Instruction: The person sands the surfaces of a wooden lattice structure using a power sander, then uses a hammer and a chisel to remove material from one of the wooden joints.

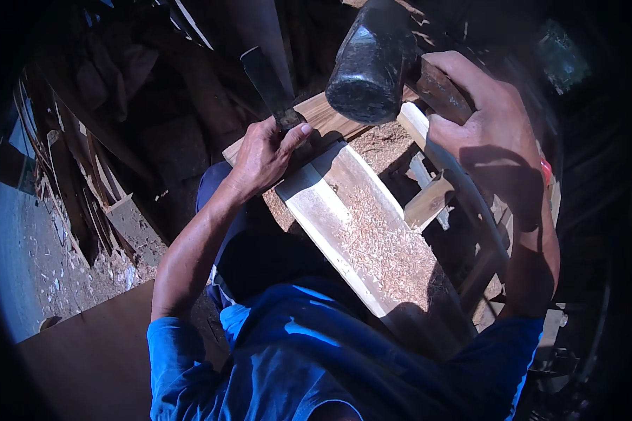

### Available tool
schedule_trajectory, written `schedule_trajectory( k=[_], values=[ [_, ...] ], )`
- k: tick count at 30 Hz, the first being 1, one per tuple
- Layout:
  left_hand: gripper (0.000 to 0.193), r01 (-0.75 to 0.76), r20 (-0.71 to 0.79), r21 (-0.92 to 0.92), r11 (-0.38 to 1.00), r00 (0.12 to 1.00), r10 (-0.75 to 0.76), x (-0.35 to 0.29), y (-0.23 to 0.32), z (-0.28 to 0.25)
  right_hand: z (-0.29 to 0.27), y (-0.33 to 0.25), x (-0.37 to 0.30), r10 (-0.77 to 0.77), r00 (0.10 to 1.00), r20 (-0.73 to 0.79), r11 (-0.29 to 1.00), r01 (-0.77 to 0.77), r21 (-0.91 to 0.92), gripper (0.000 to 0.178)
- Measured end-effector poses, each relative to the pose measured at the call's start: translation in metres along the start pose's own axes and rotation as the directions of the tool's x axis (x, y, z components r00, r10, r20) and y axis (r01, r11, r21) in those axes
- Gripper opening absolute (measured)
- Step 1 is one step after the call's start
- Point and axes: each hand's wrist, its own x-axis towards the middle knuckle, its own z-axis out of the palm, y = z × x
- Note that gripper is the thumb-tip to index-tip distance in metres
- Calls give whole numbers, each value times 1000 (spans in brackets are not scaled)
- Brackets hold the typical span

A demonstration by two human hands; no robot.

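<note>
My left hand (263, 154) is closed round the lower end of a dark, flat-sided chisel (267, 83), which sticks up from the fist, tilted to the left. Its lower end is hidden by my fingers and shadow. My right hand (495, 123) grips the wooden handle of a mallet (372, 67) with a large, worn black head, raised over the work at the top centre. Below them a long pale wooden piece (312, 203) with a shallow channel runs toward my body, scattered with wood shavings (393, 259). My left hand is beside its far end.
A brown board (323, 112) crosses at the far end of the pale piece. Right of it are a curved wooden piece (463, 182) and a short wooden block (428, 201). Offcuts (70, 175) lean at the left, above a flat brown panel (98, 358).
</note>
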Motion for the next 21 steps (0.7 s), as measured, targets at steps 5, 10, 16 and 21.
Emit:
schedule_trajectory(
  k=[5,10,16,21],
  values=[
    [19,-315,-24,206,926,945,327,-1,-7,11,-4,-16,3,-65,995,-71,997,67,37,46],
    [14,-316,-3,187,930,947,322,0,-2,23,13,-12,15,-243,956,-165,965,222,-138,49],
    [16,-332,143,131,934,939,314,6,4,6,23,-10,30,-261,961,-89,958,247,-143,51],
    [18,-168,47,86,982,985,164,7,-5,14,3,2,16,-12,963,-269,996,34,78,52]
  ],
)
